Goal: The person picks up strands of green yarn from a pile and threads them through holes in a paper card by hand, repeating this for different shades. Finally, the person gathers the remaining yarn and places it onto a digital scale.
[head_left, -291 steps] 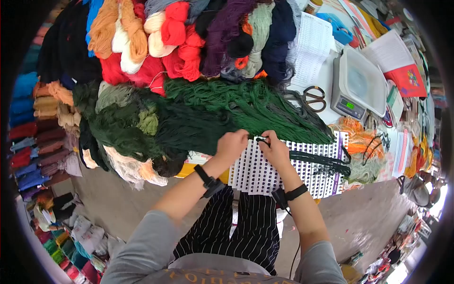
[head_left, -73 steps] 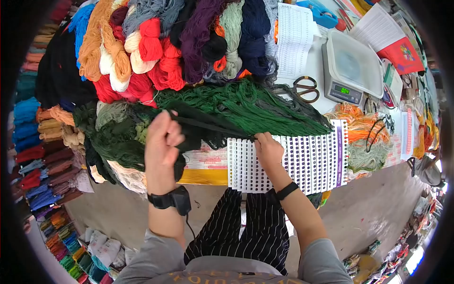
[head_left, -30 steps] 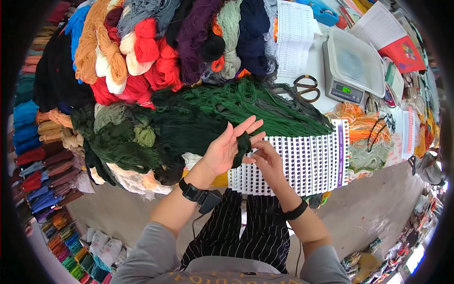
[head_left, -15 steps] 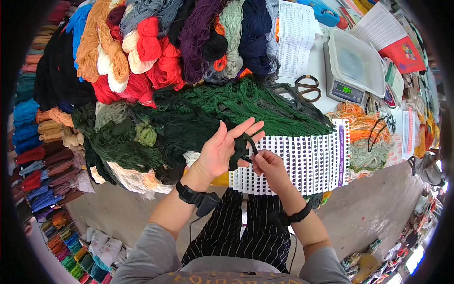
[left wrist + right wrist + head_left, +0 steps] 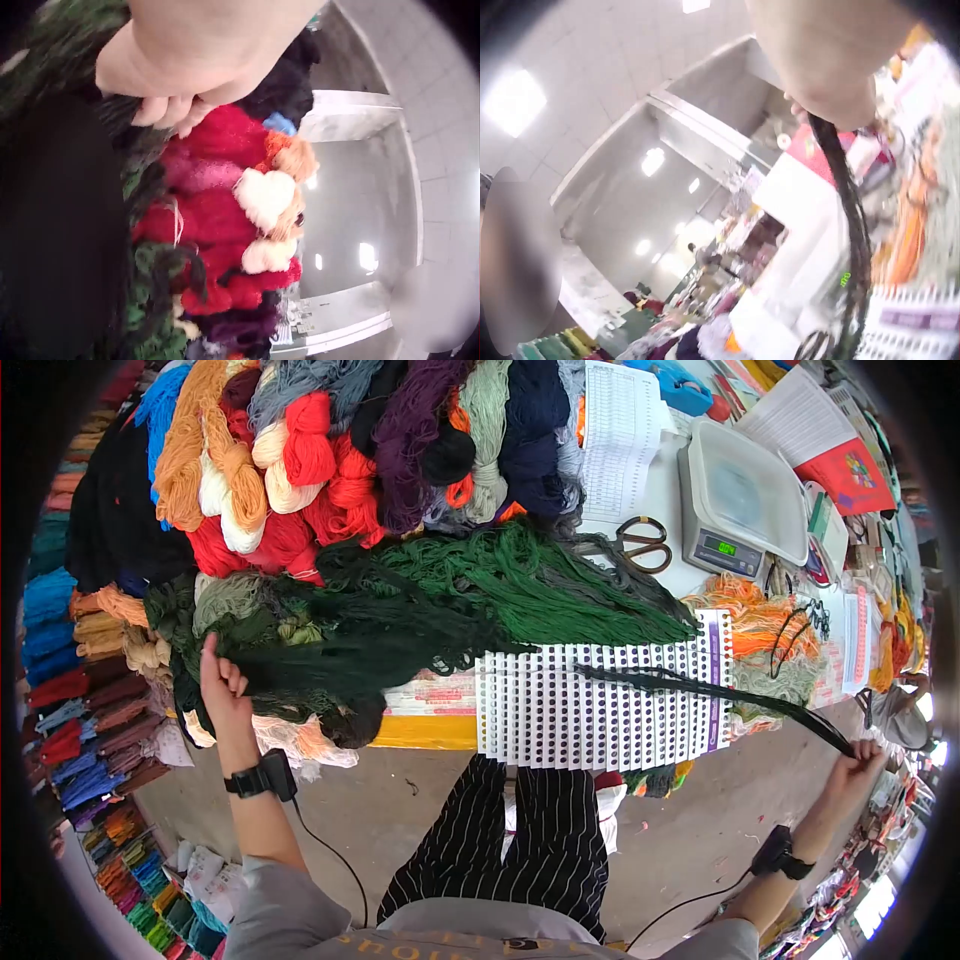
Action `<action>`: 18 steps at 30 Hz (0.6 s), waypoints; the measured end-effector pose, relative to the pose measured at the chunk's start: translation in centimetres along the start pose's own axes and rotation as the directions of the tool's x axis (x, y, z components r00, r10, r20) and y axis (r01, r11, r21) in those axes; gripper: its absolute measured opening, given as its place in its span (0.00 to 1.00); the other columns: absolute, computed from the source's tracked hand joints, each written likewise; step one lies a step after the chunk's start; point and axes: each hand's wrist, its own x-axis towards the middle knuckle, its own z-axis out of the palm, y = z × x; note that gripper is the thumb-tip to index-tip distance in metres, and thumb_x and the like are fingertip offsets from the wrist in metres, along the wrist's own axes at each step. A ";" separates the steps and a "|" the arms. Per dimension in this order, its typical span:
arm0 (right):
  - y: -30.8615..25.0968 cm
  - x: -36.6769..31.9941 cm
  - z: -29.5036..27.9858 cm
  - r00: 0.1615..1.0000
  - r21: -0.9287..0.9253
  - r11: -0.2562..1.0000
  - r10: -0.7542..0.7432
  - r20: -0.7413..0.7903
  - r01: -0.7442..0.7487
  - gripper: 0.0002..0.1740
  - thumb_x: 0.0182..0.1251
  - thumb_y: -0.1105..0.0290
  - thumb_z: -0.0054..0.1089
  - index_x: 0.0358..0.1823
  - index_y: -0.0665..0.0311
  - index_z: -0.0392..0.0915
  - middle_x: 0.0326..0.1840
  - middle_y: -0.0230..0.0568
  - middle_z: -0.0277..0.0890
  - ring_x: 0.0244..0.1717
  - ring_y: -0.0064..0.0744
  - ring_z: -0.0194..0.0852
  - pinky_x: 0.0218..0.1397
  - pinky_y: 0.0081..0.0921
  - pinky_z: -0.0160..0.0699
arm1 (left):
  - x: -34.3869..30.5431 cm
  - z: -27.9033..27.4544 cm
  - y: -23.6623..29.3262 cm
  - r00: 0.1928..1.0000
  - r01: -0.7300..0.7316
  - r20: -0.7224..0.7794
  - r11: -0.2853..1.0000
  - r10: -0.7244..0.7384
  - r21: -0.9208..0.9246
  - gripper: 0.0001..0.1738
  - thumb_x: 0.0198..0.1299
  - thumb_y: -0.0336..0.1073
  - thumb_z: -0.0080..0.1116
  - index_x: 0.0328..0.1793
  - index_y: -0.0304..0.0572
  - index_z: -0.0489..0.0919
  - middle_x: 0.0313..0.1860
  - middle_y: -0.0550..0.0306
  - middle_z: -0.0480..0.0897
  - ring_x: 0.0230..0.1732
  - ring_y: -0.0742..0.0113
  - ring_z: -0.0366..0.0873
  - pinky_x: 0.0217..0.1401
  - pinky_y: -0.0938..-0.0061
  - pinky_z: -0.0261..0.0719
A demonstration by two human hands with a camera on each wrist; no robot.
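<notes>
At the left of the head view my left hand [image 5: 226, 688] has its fingers curled at the end of a stretched dark green yarn skein [image 5: 330, 665]. In the left wrist view the same hand [image 5: 202, 56] bends over dark yarn. Far to the right, my right hand [image 5: 855, 768] grips the end of a thin bundle of dark yarn strands [image 5: 765, 705]. Its other end trails over white sheets with rows of dark holes [image 5: 590, 710]. The right wrist view shows the strands [image 5: 853, 225] running down from the hand [image 5: 825, 67].
A brighter green yarn pile [image 5: 560, 600] lies behind the sheets. Red, cream, tan and purple skeins [image 5: 305, 455] are heaped at the back. Scissors [image 5: 648, 544], a digital scale [image 5: 727, 555] with a clear tray [image 5: 745, 475], and orange yarn [image 5: 745, 625] occupy the right side.
My hands, together over the sheets with a dark yarn loop half a second ago, are now wide apart. The left has moved left with the skein, the right far right with the strands.
</notes>
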 end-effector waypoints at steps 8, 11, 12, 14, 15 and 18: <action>24.4 -10.7 16.4 0.902 -0.924 0.356 0.340 0.265 0.137 0.14 0.66 0.72 0.55 0.51 0.71 0.77 0.40 0.39 0.80 0.34 0.23 0.74 0.40 0.22 0.75 | -15.1 16.9 -10.6 0.465 0.554 0.687 0.789 -0.558 0.267 0.16 0.65 0.40 0.52 0.54 0.41 0.78 0.51 0.62 0.78 0.32 0.72 0.73 0.31 0.78 0.69; 32.8 -15.0 19.5 0.788 -0.925 0.259 0.489 0.373 0.277 0.12 0.64 0.73 0.57 0.49 0.66 0.74 0.35 0.46 0.80 0.32 0.37 0.79 0.37 0.27 0.77 | -18.8 20.1 -15.0 0.300 0.710 0.663 0.625 -0.686 0.325 0.21 0.70 0.44 0.48 0.61 0.39 0.73 0.58 0.57 0.77 0.41 0.67 0.77 0.36 0.74 0.73; 34.7 -15.9 19.8 0.789 -0.935 0.252 0.507 0.347 0.249 0.11 0.64 0.72 0.57 0.48 0.64 0.73 0.35 0.48 0.80 0.29 0.43 0.79 0.34 0.30 0.76 | -19.4 20.7 -16.0 0.276 0.743 0.639 0.581 -0.718 0.332 0.22 0.71 0.45 0.47 0.64 0.39 0.71 0.60 0.57 0.75 0.43 0.66 0.77 0.38 0.72 0.74; 37.3 -15.8 19.4 0.734 -0.958 0.258 0.626 0.262 0.123 0.13 0.64 0.72 0.57 0.49 0.63 0.71 0.32 0.45 0.81 0.27 0.41 0.79 0.31 0.29 0.76 | -19.9 21.3 -17.1 0.270 0.753 0.632 0.569 -0.726 0.332 0.24 0.71 0.45 0.48 0.66 0.39 0.68 0.61 0.56 0.74 0.43 0.65 0.78 0.38 0.71 0.76; 38.5 -16.0 18.8 0.760 -0.947 0.304 0.589 0.274 0.106 0.10 0.64 0.71 0.58 0.46 0.63 0.74 0.27 0.44 0.80 0.25 0.40 0.79 0.30 0.29 0.75 | -20.0 21.4 -17.6 0.279 0.741 0.632 0.581 -0.723 0.337 0.24 0.71 0.45 0.48 0.66 0.39 0.68 0.60 0.56 0.74 0.42 0.66 0.78 0.38 0.72 0.76; 40.2 -16.5 18.2 0.830 -0.940 0.320 0.488 0.270 0.118 0.07 0.64 0.69 0.59 0.40 0.63 0.77 0.24 0.43 0.80 0.24 0.40 0.79 0.29 0.30 0.75 | -20.1 22.0 -18.3 0.296 0.716 0.636 0.607 -0.712 0.346 0.22 0.71 0.43 0.48 0.65 0.38 0.69 0.53 0.57 0.75 0.37 0.70 0.76 0.35 0.76 0.75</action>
